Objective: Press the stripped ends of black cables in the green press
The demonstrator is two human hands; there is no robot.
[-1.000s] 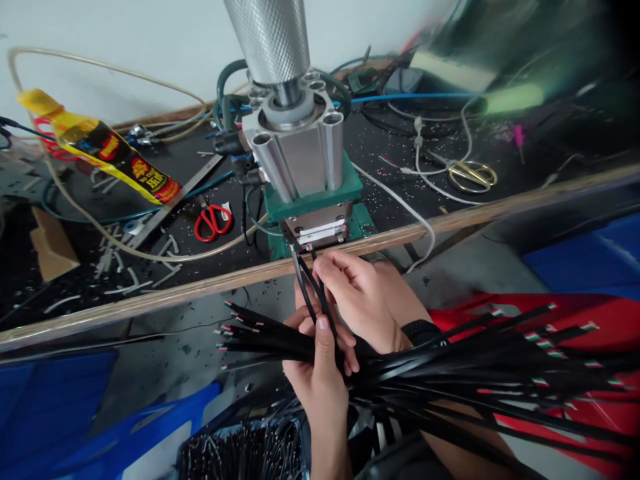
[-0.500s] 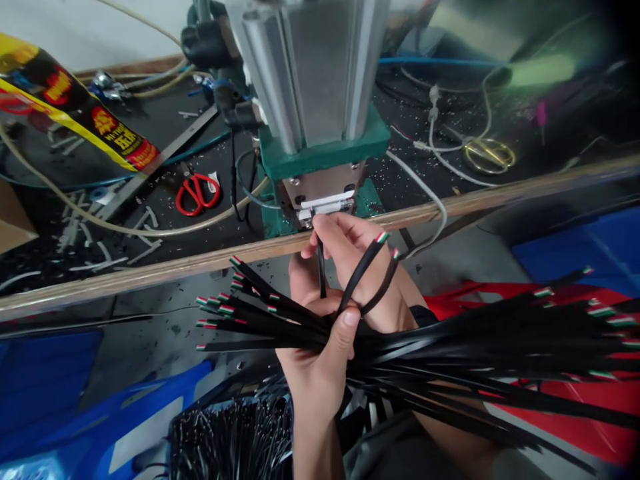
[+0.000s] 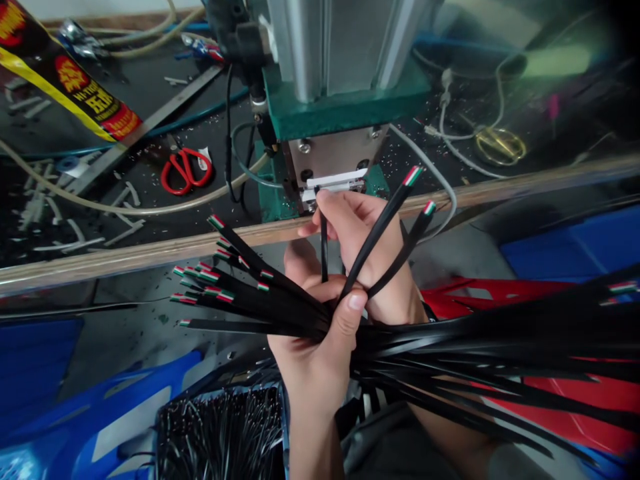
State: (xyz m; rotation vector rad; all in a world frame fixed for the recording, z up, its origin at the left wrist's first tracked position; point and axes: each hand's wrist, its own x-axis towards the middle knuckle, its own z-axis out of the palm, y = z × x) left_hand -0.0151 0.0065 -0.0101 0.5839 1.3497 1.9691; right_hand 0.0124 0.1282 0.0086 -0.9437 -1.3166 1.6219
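Note:
My left hand (image 3: 313, 333) grips a thick bundle of black flat cables (image 3: 450, 347) with red, white and green wire ends, which fan out to the left and right. My right hand (image 3: 367, 257) is behind it and pinches a single black cable (image 3: 324, 247) upright, its top end at the white slot (image 3: 335, 183) of the press machine (image 3: 340, 100). Two other cable ends (image 3: 413, 177) stick up to the right, past my right hand.
Red-handled scissors (image 3: 186, 170) lie on the dark bench left of the machine, near a yellow-black tube (image 3: 65, 87) and hoses. Yellow-handled scissors (image 3: 500, 145) lie at right. The wooden bench edge (image 3: 150, 253) runs across. A bin of black cables (image 3: 225, 433) sits below.
The view has come closer to the machine. The two loose cable ends have swung up and to the right; my right hand keeps one cable at the slot.

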